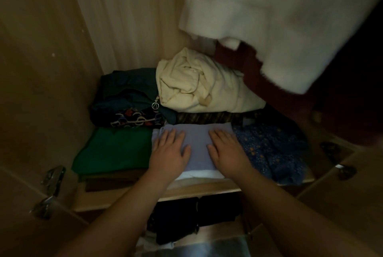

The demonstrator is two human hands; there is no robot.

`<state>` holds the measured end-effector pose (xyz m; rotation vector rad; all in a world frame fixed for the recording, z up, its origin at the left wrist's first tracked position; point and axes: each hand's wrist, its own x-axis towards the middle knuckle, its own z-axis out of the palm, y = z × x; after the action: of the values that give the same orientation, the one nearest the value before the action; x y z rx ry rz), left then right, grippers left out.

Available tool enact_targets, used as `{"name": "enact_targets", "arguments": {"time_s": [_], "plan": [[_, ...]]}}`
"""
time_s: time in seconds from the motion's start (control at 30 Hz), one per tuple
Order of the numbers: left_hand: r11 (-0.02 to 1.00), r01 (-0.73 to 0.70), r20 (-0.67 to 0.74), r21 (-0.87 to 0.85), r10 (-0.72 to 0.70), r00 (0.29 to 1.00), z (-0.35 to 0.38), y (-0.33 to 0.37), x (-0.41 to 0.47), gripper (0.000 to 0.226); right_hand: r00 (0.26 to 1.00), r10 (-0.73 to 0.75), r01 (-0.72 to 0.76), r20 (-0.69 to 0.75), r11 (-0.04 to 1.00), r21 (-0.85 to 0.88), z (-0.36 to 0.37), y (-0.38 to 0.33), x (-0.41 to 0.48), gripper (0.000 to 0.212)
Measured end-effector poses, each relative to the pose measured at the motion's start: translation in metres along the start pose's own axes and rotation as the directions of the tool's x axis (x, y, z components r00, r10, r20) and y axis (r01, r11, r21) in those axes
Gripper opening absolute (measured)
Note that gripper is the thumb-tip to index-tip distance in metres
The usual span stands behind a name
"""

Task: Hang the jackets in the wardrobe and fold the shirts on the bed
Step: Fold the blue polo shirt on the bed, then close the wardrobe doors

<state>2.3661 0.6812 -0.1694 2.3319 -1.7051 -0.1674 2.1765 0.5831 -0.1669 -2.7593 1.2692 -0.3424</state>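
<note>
where it lies on the wardrobe shelf [196, 191], the folded pale-blue shirt [199, 145] sits directly under both hands: the left hand [169, 151] rests flat on its left part and the right hand [228, 151] flat on its right part, fingers straight and slightly spread, a bare strip of cloth between them. something white shows under its near edge. a green garment [112, 149] touches it on the left, a blue flowered garment [269, 149] on the right. behind stand a cream bundle [203, 89] and a dark pile [126, 93]; a white fuzzy jacket [269, 18] hangs above right.
</note>
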Motion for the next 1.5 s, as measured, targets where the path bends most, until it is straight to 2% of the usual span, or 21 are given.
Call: {"name": "enact_targets", "arguments": {"time_s": [0.13, 0.23, 0.47, 0.67, 0.77, 0.9, 1.03, 1.17, 1.27, 1.37, 1.43, 1.5], "plan": [[0.999, 0.011, -0.002, 0.052, -0.011, 1.0, -0.022, 0.016, -0.014, 0.066, 0.999, 0.017, -0.011, -0.051, 0.994, 0.109, -0.028, 0.004, -0.023, 0.051], [0.999, -0.006, 0.003, 0.034, 0.006, 1.0, -0.034, 0.041, -0.043, 0.067, 0.996, 0.041, -0.027, -0.084, 0.986, 0.167, -0.05, 0.014, -0.069, 0.053], [0.986, -0.167, -0.061, 0.0, 0.167, 0.984, -0.007, 0.177, -0.161, 0.065, 0.968, 0.171, -0.147, -0.183, 0.98, 0.135, -0.102, 0.058, -0.236, 0.06], [0.945, -0.326, 0.085, -0.028, 0.327, 0.941, 0.047, 0.3, -0.261, 0.067, 0.918, 0.328, -0.297, -0.222, 0.941, 0.162, -0.122, 0.094, -0.422, 0.052], [0.929, -0.36, 0.17, -0.085, 0.37, 0.913, 0.068, 0.353, -0.3, 0.069, 0.886, 0.407, -0.379, -0.222, 0.912, 0.159, -0.13, 0.112, -0.505, 0.05], [0.873, -0.477, 0.199, -0.107, 0.488, 0.85, 0.076, 0.41, -0.332, 0.068, 0.822, 0.53, -0.444, -0.207, 0.826, 0.348, -0.149, 0.144, -0.578, 0.043], [0.849, -0.512, 0.136, -0.127, 0.526, 0.839, 0.061, 0.445, -0.338, 0.067, 0.736, 0.628, -0.482, -0.252, 0.748, 0.456, -0.183, 0.183, -0.583, 0.045], [0.844, -0.514, 0.064, -0.152, 0.527, 0.847, 0.038, 0.461, -0.332, 0.066, 0.788, 0.58, -0.375, -0.206, 0.718, 0.587, -0.224, 0.204, -0.544, 0.051], [0.849, -0.493, 0.032, -0.19, 0.508, 0.861, 0.025, 0.461, -0.332, 0.065, 0.798, 0.591, -0.364, -0.117, 0.628, 0.688, -0.23, 0.199, -0.521, 0.052], [0.78, -0.493, -0.038, -0.386, 0.521, 0.853, 0.021, 0.447, -0.341, 0.056, 0.778, 0.614, -0.329, -0.136, 0.582, 0.744, -0.216, 0.186, -0.519, 0.049], [0.697, -0.438, -0.039, -0.567, 0.509, 0.86, 0.022, 0.432, -0.348, 0.052, 0.787, 0.587, -0.279, -0.193, 0.616, 0.736, -0.207, 0.175, -0.52, 0.04], [0.64, -0.347, -0.007, -0.686, 0.471, 0.882, 0.025, 0.413, -0.353, 0.049, 0.821, 0.528, -0.227, -0.219, 0.653, 0.723, -0.198, 0.161, -0.516, 0.04]]}}
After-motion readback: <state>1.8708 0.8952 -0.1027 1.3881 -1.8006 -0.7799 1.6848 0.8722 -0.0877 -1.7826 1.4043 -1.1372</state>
